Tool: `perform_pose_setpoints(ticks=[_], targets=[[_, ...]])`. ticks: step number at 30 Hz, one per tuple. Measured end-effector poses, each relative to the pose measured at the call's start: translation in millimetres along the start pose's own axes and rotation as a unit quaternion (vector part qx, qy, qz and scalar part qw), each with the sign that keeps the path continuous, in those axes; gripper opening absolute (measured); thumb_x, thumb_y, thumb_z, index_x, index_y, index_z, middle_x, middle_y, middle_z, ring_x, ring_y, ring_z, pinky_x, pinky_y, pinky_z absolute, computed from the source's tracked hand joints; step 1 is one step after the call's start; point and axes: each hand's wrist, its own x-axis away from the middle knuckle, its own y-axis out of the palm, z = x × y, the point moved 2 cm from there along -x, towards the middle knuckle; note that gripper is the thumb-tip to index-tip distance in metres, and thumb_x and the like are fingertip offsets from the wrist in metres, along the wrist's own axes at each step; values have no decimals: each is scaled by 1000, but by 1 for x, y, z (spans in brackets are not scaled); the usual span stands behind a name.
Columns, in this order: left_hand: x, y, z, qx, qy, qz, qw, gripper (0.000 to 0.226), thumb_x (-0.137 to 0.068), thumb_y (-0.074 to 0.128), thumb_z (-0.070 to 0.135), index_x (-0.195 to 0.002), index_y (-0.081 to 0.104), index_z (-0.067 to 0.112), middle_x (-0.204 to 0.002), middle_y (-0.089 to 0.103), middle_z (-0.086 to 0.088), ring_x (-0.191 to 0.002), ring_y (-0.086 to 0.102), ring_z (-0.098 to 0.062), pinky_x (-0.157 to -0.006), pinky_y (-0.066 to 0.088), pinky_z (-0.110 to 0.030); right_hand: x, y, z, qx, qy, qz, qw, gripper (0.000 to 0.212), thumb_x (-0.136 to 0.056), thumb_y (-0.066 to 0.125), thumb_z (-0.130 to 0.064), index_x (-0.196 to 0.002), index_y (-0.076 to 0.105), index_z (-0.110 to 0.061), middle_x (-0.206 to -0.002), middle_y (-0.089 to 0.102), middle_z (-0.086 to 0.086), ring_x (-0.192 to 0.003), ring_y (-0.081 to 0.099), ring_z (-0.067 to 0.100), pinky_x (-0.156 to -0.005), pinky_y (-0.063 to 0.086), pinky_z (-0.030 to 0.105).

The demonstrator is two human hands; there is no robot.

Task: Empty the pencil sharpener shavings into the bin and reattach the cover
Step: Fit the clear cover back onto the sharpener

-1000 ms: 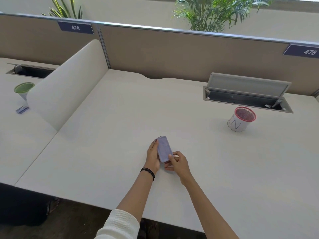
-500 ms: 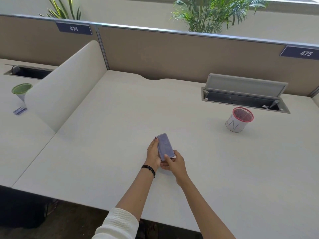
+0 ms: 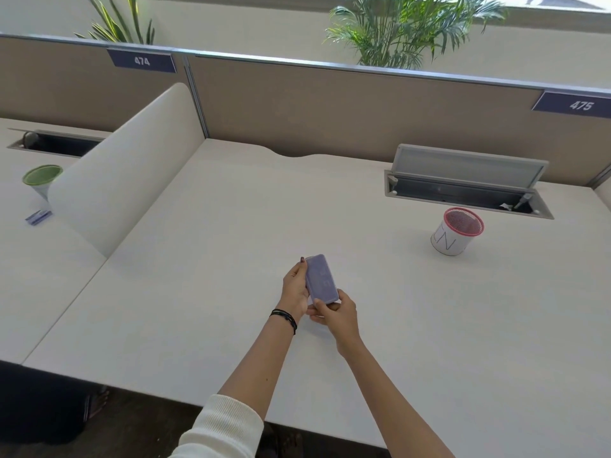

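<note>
A flat purple pencil sharpener (image 3: 321,279) with rounded corners is held just above the white desk (image 3: 211,259), long side pointing away from me. My left hand (image 3: 295,290) grips its left edge, fingers behind it. My right hand (image 3: 334,314) pinches its near end between thumb and fingers. Whether the cover is on or partly pulled off I cannot tell. A small white bin (image 3: 454,232) with a pink mesh rim and dark letters stands at the right rear, well apart from both hands.
An open cable tray (image 3: 463,190) with a raised grey flap sits behind the bin. A curved white divider (image 3: 122,180) bounds the desk on the left. On the neighbouring desk stand a green-rimmed cup (image 3: 41,178) and a small purple item (image 3: 38,216).
The sharpener has stayed in both hands; my right hand has shifted slightly along its near end. The camera has drifted a little.
</note>
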Motion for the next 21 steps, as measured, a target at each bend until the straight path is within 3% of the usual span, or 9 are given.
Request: perform_pose_setpoints(ticks=[7,14,21], targets=[[2,-2,5,-23,7,-6,1000,19,-96,51,25,-87,63,15,-89,62,-5,-81,60,-18,-70,54,-30,-1,-1,-3,-36,17,-40,998,19,-89,58,-3,-108,56,-4,-81,71,19,-72,72,21,-65,59,25],[3,-2,6,-17,11,3,1000,20,-97,49,23,-85,62,15,-84,61,-3,-75,58,-15,-64,54,-25,-2,-2,-3,-49,26,-50,997,33,-95,53,-19,-124,44,-7,-92,70,20,-79,72,23,-69,59,28],[-2,-2,-3,-6,-1,3,1000,18,-95,52,23,-86,65,14,-85,62,-6,-79,59,-21,-79,52,-34,-3,-10,-6,-62,66,-5,996,38,-102,27,-30,-108,54,-3,-81,70,23,-66,72,24,-56,58,26]])
